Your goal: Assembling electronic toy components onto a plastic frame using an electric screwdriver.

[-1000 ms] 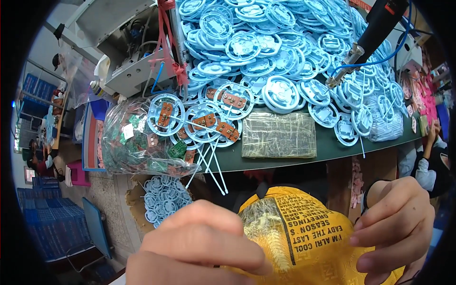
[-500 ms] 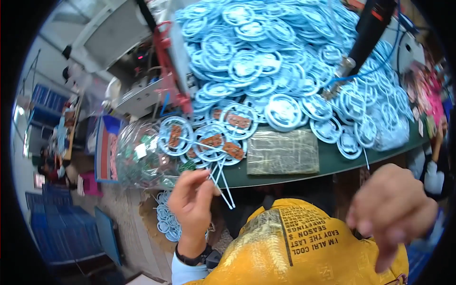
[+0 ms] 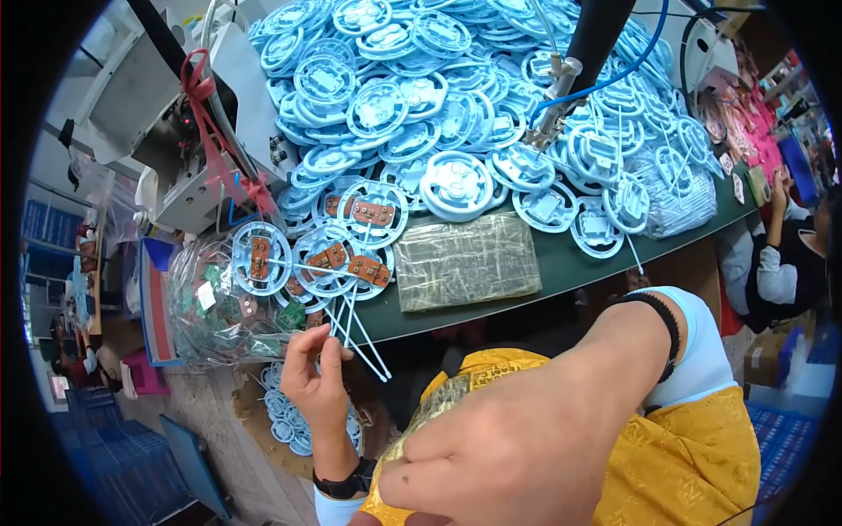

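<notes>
Two thin white wires (image 3: 358,337) hang over the near edge of the green bench (image 3: 570,263), and the left hand (image 3: 314,381) is raised to them, its fingers (image 3: 326,344) pinching their loose ends just below the bench edge. The wires run up to light blue plastic rings with brown circuit boards (image 3: 351,230) set in them, which lie in a small group at the near left of the bench. Just left of these sits a clear plastic bag of small green parts (image 3: 215,307), bulging over the bench corner.

The right hand (image 3: 526,447) is close to the camera at the near right, its back turned up, fingers loosely curled and close together; whether they grip anything cannot be told. A dark band (image 3: 662,320) circles its wrist, and yellow printed cloth (image 3: 702,447) lies beneath it.

Beyond the boards, a flat block wrapped in clear film (image 3: 465,261) rests on the bench. Farther back, a great heap of empty light blue rings (image 3: 456,96) covers most of the bench. A dark tool with a blue hose (image 3: 579,61) hangs down over the heap. At the far left stands a grey machine tied with red ribbon (image 3: 210,131). More blue rings (image 3: 285,416) lie on the floor below the left hand.
</notes>
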A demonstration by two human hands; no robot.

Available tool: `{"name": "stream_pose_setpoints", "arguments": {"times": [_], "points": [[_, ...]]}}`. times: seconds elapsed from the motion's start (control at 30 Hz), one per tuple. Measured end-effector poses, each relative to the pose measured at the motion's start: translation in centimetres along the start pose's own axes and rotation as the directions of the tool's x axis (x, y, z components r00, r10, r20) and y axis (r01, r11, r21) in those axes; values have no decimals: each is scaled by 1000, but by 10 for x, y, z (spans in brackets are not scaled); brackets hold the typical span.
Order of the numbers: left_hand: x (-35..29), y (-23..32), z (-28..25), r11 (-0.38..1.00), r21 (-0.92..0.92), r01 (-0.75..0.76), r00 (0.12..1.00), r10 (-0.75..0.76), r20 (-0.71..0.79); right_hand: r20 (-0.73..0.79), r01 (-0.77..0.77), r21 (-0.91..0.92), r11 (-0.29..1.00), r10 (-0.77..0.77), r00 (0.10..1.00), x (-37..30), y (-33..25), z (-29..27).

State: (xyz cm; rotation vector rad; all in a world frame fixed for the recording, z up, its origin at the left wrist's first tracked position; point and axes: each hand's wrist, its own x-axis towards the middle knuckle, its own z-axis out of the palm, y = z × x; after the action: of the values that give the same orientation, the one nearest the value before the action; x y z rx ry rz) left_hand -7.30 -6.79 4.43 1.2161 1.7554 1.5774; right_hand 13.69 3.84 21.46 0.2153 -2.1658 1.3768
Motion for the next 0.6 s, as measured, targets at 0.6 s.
{"name": "stream_pose_setpoints", "arguments": {"times": [0.6], "points": [[-5, -17, -15, 993, 114, -15, 997, 23, -71, 405, 442, -458, 771, -262, 876, 7, 18, 30]]}}
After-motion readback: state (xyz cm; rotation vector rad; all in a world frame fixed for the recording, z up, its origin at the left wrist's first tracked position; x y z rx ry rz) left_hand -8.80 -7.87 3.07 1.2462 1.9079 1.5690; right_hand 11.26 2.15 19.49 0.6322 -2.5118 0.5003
